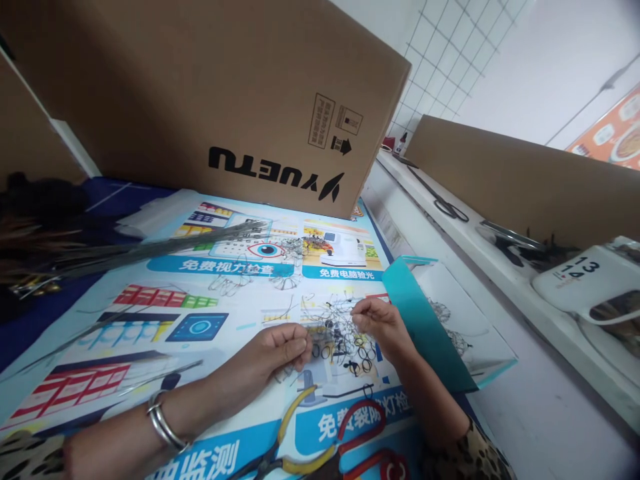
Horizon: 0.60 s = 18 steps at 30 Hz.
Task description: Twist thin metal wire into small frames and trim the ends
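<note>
My left hand [280,350] is curled closed with its fingertips pinched at the left edge of a pile of small bent wire pieces [345,337] on a printed poster [200,313]. A silver bangle [163,421] sits on that wrist. My right hand [380,320] pinches a thin wire at the top right of the same pile. Both hands rest on the poster, a short gap apart. Yellow-handled pliers [295,440] and red-handled scissors [367,440] lie just below the hands.
A large brown YUETU carton [225,100] stands behind the poster. A bundle of long straight wires [150,250] lies to the left. A teal-edged tray [450,320] with wire loops sits right. Black scissors [445,203] and a white container [585,280] lie on the white ledge.
</note>
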Motion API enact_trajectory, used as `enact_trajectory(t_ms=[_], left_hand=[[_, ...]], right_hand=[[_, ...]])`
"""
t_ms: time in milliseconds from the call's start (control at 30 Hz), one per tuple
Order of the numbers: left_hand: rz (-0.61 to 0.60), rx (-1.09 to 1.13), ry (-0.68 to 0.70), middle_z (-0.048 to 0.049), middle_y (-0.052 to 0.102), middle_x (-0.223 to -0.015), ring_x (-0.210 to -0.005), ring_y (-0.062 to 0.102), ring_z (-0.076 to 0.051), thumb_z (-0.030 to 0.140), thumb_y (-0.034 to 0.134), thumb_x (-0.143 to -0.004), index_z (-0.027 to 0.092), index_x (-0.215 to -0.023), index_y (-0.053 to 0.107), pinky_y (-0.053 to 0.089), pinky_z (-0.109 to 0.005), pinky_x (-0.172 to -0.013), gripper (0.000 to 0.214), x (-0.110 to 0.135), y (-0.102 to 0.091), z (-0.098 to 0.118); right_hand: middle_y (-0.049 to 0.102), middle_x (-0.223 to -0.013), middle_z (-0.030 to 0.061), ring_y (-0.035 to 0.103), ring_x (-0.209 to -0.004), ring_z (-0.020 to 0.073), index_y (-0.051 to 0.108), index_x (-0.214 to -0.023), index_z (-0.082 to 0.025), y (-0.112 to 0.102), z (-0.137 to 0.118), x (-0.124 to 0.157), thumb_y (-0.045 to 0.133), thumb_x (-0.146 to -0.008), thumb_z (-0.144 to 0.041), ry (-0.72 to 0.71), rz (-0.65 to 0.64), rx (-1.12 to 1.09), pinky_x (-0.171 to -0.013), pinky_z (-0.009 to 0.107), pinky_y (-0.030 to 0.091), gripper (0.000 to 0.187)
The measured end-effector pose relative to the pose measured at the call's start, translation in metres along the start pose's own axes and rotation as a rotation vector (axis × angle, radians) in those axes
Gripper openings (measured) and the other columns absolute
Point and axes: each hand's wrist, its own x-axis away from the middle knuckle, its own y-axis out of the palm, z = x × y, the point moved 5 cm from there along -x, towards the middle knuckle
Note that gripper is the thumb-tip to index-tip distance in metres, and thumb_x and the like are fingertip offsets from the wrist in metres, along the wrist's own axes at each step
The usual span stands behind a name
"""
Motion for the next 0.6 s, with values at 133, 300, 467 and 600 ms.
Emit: enact_trajectory(t_ms=[133,300,467,600], left_hand=[[-0.013,-0.096,-0.010,0.0001,0.051,-0.062,-0.060,0.042,-0.011,0.035,0.054,-0.081,0.015,-0.069,0.055,0.031,-0.023,-0.059,0.023,0.002,0.001,0.001],[-0.049,-0.155,0.024,0.0003,0.051,-0.061,-0.061,0.043,-0.012,0.036,0.053,-0.081,0.016,-0.068,0.055,0.032,-0.024,-0.061,0.024,0.003,0.004,0.002],[-0.076,-0.148,-0.006,0.0003,0.052,-0.061,-0.060,0.043,-0.012,0.037,0.054,-0.081,0.017,-0.070,0.056,0.033,-0.023,-0.061,0.023,0.003,0.003,-0.003],[-0.071,-0.146,0.009,-0.0022,0.056,-0.068,-0.066,0.048,-0.014,0.037,0.054,-0.082,0.017,-0.074,0.058,0.036,-0.025,-0.065,0.022,0.001,0.001,-0.006]], right_hand=[[0.056,-0.069,0.0004,0.049,-0.060,0.0110,0.063,-0.078,-0.018,-0.004,-0.010,-0.001,0.062,-0.077,-0.024,-0.077,-0.019,0.138,-0.055,0.024,0.040,0.006],[0.060,-0.076,0.0032,0.054,-0.072,0.0158,0.064,-0.078,-0.019,-0.006,-0.023,0.001,0.059,-0.078,-0.023,-0.164,-0.028,0.255,-0.067,0.029,0.044,0.006],[0.061,-0.078,0.0041,0.055,-0.075,0.0171,0.062,-0.078,-0.020,-0.001,-0.027,0.004,0.055,-0.081,-0.024,-0.198,-0.009,0.326,-0.067,0.029,0.044,0.009],[0.062,-0.079,0.0039,0.056,-0.072,0.0164,0.063,-0.082,-0.020,0.007,-0.029,0.007,0.051,-0.084,-0.024,-0.200,-0.007,0.394,-0.065,0.028,0.044,0.013]])
